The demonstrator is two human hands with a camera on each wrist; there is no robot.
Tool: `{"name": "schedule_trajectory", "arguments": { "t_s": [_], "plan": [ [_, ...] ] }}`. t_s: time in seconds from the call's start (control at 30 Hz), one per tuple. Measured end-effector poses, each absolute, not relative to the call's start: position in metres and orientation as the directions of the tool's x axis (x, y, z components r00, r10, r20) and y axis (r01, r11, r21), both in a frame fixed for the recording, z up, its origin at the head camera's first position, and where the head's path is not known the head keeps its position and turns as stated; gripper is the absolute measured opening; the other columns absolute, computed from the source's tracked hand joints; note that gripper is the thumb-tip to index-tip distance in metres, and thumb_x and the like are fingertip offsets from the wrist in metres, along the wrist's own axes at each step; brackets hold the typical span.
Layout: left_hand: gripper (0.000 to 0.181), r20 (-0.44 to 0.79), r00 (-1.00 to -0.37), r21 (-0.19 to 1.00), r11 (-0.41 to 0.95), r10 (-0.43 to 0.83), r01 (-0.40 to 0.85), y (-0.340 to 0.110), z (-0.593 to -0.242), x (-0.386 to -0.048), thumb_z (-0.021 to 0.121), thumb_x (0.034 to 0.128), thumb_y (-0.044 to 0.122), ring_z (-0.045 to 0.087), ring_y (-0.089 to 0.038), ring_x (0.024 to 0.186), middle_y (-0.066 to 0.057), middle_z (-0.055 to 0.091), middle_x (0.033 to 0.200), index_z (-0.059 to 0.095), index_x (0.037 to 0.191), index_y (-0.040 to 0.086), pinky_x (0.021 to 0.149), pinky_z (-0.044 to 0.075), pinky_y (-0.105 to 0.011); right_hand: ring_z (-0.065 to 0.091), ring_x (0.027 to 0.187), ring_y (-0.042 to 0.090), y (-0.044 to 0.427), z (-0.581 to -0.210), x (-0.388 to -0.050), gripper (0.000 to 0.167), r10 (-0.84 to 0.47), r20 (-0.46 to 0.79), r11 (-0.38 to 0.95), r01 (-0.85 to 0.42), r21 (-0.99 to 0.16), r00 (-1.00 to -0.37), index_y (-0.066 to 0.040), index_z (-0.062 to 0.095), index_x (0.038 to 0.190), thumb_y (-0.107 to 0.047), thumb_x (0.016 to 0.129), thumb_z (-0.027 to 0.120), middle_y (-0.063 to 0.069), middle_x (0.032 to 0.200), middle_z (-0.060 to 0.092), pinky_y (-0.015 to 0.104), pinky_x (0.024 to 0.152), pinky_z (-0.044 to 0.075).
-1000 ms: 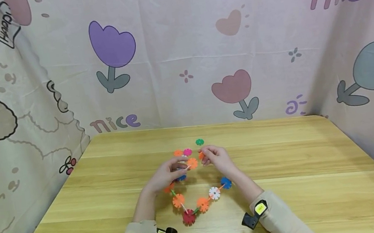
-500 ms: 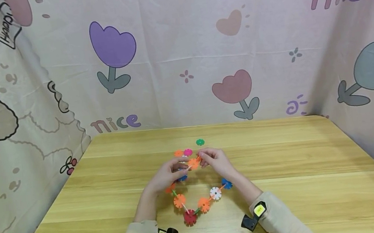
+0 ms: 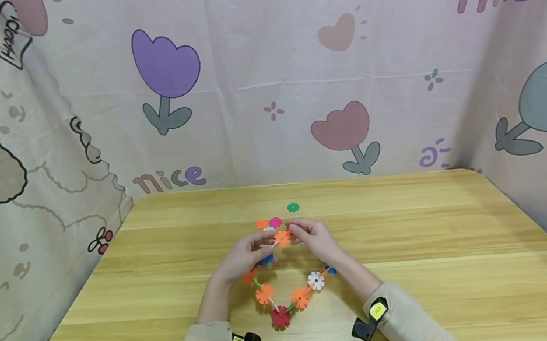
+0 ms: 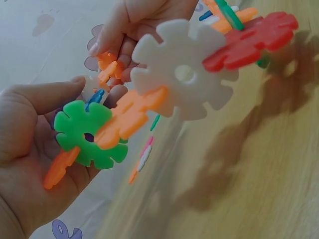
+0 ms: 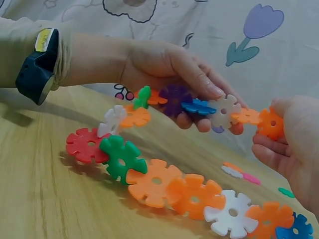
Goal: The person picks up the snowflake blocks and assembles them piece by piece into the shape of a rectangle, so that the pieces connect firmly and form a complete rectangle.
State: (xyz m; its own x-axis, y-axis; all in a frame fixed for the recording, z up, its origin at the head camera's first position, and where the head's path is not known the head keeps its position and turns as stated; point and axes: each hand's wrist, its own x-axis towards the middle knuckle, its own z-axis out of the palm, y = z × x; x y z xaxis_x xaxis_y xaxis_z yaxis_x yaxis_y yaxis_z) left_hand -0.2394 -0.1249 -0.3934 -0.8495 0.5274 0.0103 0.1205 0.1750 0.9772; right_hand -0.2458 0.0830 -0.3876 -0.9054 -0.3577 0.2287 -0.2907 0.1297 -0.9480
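A chain of interlocked plastic discs runs from the left hand (image 3: 244,256) down to a red disc (image 3: 280,317) and up to a blue disc at the right wrist. In the right wrist view, the left hand (image 5: 174,69) pinches the chain near a white disc (image 5: 226,111), with a purple disc (image 5: 175,99) and a blue one beside its fingers. The right hand (image 3: 316,241) pinches an orange disc (image 5: 270,123), which touches the orange disc (image 5: 247,116) at the chain's end. In the left wrist view a green disc (image 4: 75,124) lies before the left palm.
Beyond the hands, loose discs lie on the wooden table (image 3: 420,231): a green one (image 3: 293,207), a pink one (image 3: 275,222), an orange one (image 3: 261,223) and a white one. A printed curtain (image 3: 245,51) stands behind the table.
The right hand has moved left with its orange disc, from a small gap to touching the chain's end disc. The left hand has stayed nearly still, holding the chain.
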Motion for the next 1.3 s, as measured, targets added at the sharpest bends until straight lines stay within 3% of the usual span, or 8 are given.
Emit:
{"name": "schedule_trajectory", "arguments": {
  "t_s": [0.33, 0.57, 0.73, 0.87, 0.97, 1.1, 1.3],
  "plan": [
    [0.044, 0.029, -0.844, 0.972, 0.183, 0.536, 0.150, -0.126, -0.392, -0.240, 0.049, 0.0961, 0.009, 0.059, -0.037, 0.097, -0.030, 0.047, 0.127, 0.039, 0.134, -0.011, 0.078, 0.052, -0.031, 0.059, 0.086, 0.043, 0.083, -0.384, -0.243, 0.032, -0.371, 0.255, 0.193, -0.343, -0.919, -0.893, 0.014, 0.051, 0.122, -0.006, 0.097, 0.046, 0.023, 0.096, 0.062, 0.052, 0.080, 0.047],
    [0.042, 0.032, -0.844, 0.973, 0.178, 0.536, 0.150, -0.126, -0.391, -0.238, 0.048, 0.0961, 0.006, 0.059, -0.042, 0.097, -0.031, 0.047, 0.126, 0.039, 0.133, -0.012, 0.078, 0.052, -0.032, 0.063, 0.080, 0.031, 0.085, -0.403, -0.256, 0.036, -0.353, 0.274, 0.266, -0.377, -0.887, -0.894, 0.006, 0.055, 0.123, -0.017, 0.096, 0.051, 0.014, 0.089, 0.066, 0.047, 0.066, 0.048],
    [0.042, 0.041, -0.844, 0.974, 0.167, 0.535, 0.153, -0.126, -0.389, -0.237, 0.048, 0.0957, 0.005, 0.059, -0.045, 0.095, -0.033, 0.047, 0.125, 0.039, 0.132, -0.013, 0.078, 0.052, -0.035, 0.064, 0.082, 0.029, 0.083, -0.404, -0.256, 0.035, -0.356, 0.300, 0.242, -0.397, -0.885, -0.885, 0.007, 0.055, 0.122, -0.016, 0.096, 0.052, 0.015, 0.095, 0.066, 0.047, 0.071, 0.051],
    [0.042, 0.040, -0.843, 0.972, 0.173, 0.536, 0.156, -0.126, -0.390, -0.238, 0.049, 0.0957, 0.006, 0.058, -0.045, 0.094, -0.032, 0.048, 0.125, 0.040, 0.132, -0.013, 0.079, 0.051, -0.041, 0.064, 0.082, 0.027, 0.082, -0.401, -0.253, 0.033, -0.349, 0.285, 0.277, -0.389, -0.879, -0.893, 0.005, 0.056, 0.121, -0.014, 0.095, 0.052, 0.014, 0.096, 0.066, 0.039, 0.069, 0.052],
    [0.042, 0.040, -0.843, 0.972, 0.173, 0.537, 0.156, -0.127, -0.390, -0.238, 0.049, 0.0956, 0.006, 0.058, -0.045, 0.094, -0.032, 0.049, 0.124, 0.041, 0.132, -0.013, 0.078, 0.052, -0.038, 0.064, 0.082, 0.028, 0.081, -0.400, -0.253, 0.030, -0.344, 0.275, 0.321, -0.387, -0.864, -0.898, 0.006, 0.057, 0.120, -0.010, 0.095, 0.052, 0.016, 0.095, 0.067, 0.034, 0.064, 0.050],
    [0.042, 0.036, -0.842, 0.974, 0.168, 0.538, 0.149, -0.126, -0.390, -0.237, 0.049, 0.0956, 0.005, 0.058, -0.045, 0.095, -0.031, 0.049, 0.124, 0.040, 0.132, -0.013, 0.077, 0.052, -0.032, 0.063, 0.084, 0.032, 0.081, -0.399, -0.251, 0.029, -0.361, 0.281, 0.345, -0.407, -0.846, -0.889, 0.010, 0.055, 0.120, -0.005, 0.094, 0.052, 0.020, 0.097, 0.065, 0.037, 0.064, 0.051],
    [0.042, 0.021, -0.843, 0.976, 0.172, 0.538, 0.134, -0.125, -0.390, -0.238, 0.048, 0.0955, 0.004, 0.058, -0.044, 0.096, -0.031, 0.048, 0.125, 0.039, 0.133, -0.013, 0.079, 0.052, -0.034, 0.064, 0.085, 0.025, 0.084, -0.401, -0.251, 0.032, -0.386, 0.287, 0.343, -0.425, -0.838, -0.877, 0.006, 0.056, 0.121, -0.012, 0.095, 0.053, 0.016, 0.099, 0.066, 0.034, 0.068, 0.052]
  ]
}}
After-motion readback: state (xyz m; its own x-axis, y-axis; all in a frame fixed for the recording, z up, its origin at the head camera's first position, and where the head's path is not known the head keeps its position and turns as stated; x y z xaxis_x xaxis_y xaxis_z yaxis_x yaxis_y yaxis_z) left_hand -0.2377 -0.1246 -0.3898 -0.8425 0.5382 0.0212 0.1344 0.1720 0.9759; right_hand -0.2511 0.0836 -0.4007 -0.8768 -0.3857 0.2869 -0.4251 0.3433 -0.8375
